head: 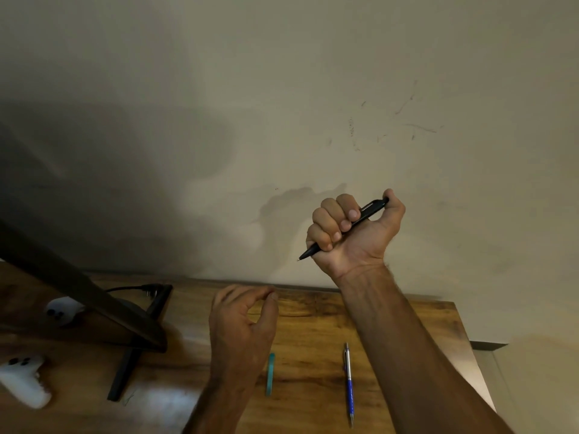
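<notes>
Currently the right hand (354, 233) holds the black pen (371, 209) in a closed fist, raised above the far edge of the desk (313, 324), thumb on its button end and tip exposed. The left hand (242, 324) hovers loosely curled, holding nothing. Judged status: one pen in hand; the blue pen (348, 383) and the teal item (270, 374) lie untouched near the front edge.

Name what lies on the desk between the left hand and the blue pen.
A slim teal thing, likely a pen, close beside the left hand; head view.
</notes>
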